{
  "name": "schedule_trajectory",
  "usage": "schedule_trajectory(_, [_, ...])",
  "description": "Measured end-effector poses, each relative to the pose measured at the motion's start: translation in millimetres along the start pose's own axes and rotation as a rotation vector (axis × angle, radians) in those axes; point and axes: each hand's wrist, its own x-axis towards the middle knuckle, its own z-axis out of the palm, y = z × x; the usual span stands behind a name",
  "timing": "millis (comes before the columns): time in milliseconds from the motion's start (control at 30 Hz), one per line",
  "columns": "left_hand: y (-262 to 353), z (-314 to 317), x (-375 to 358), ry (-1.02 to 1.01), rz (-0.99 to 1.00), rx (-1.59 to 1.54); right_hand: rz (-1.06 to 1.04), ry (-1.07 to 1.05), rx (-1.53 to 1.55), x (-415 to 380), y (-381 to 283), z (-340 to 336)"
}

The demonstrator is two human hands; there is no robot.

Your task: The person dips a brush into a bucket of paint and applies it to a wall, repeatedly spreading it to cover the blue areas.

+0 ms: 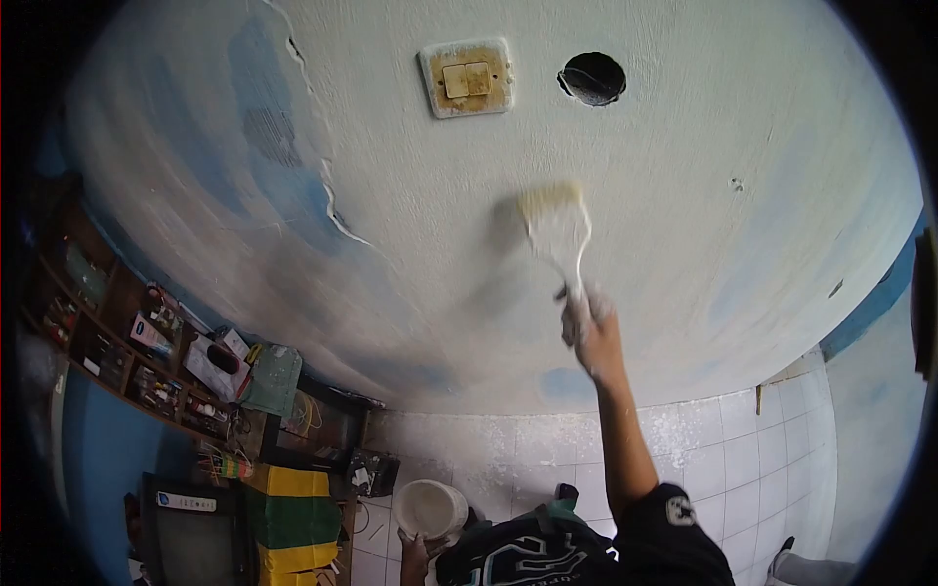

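My right hand (592, 322) is closed round the handle of a wide paintbrush (557, 230), its paint-smeared arm stretched up toward the wall. The brush's pale yellow bristles point upward and lie close against the wall (440, 186), which carries streaky white paint over blue patches. Down at the lower middle, my left hand (414, 549) grips the rim of a white bucket (430, 510) beside my body. Whitish paint coats the fingers of my right hand.
A light switch (466, 78) and a round hole (592, 79) sit above the brush. A long crack (327, 186) runs down the wall at left. Shelves (107, 332), a television (186, 532) and a striped cloth (293, 518) stand lower left. White spatters cover the tiled floor (703, 430). Someone's foot (782, 557) shows lower right.
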Motion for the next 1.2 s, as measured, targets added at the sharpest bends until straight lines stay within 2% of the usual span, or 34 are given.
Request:
schedule_trajectory(67, [0, -3, 2, -0.008, 0.015, 0.009, 0.055, 0.016, 0.077, 29, -34, 13])
schedule_trajectory(167, [0, -5, 9, -0.02, 0.032, 0.021, 0.149, -0.052, 0.276, 54, -6, 26])
schedule_trajectory(200, [0, -5, 9, -0.021, 0.038, 0.021, 0.07, 0.044, 0.122, 56, 19, 32])
schedule_trajectory(267, [1, -4, 3, -0.016, 0.048, 0.014, 0.145, 0.111, 0.095, 46, 82, 32])
schedule_trajectory(333, [6, 0, -10, -0.019, 0.075, 0.005, 0.088, 0.134, -0.029, 25, 150, 28])
schedule_trajectory(500, [-9, -21, -12, 0.045, -0.042, 0.033, 0.071, 0.183, -0.288, -44, 263, 21])
schedule_trajectory(600, [-13, -34, -16, 0.08, -0.103, 0.06, 0.283, 0.132, -0.346, -83, 340, 7])
schedule_trajectory(700, [-11, -44, -17, 0.109, -0.153, 0.087, 0.474, 0.115, -0.027, -119, 415, -1])
schedule_trajectory(800, [-9, -62, -16, 0.14, -0.217, 0.132, 0.394, 0.156, -0.248, -142, 467, 0])
schedule_trajectory(867, [-9, -73, -18, 0.168, -0.25, 0.151, 0.555, 0.183, -0.204, -161, 495, 2])
schedule_trajectory(933, [-5, -83, -17, 0.176, -0.265, 0.167, 0.775, 0.211, -0.186, -188, 505, 2])
schedule_trajectory(1000, [-3, -93, -13, 0.168, -0.256, 0.168, 0.795, 0.209, -0.398, -218, 495, 1])
schedule_trajectory(1033, [0, -98, -13, 0.158, -0.247, 0.17, 0.79, 0.203, -0.508, -229, 485, 1])
schedule_trajectory(1100, [-2, -103, -6, 0.141, -0.232, 0.142, 0.602, 0.193, -0.685, -258, 478, 4])
schedule_trajectory(1200, [-7, -101, 3, 0.112, -0.197, 0.099, 0.576, 0.134, -0.483, -239, 394, 21])
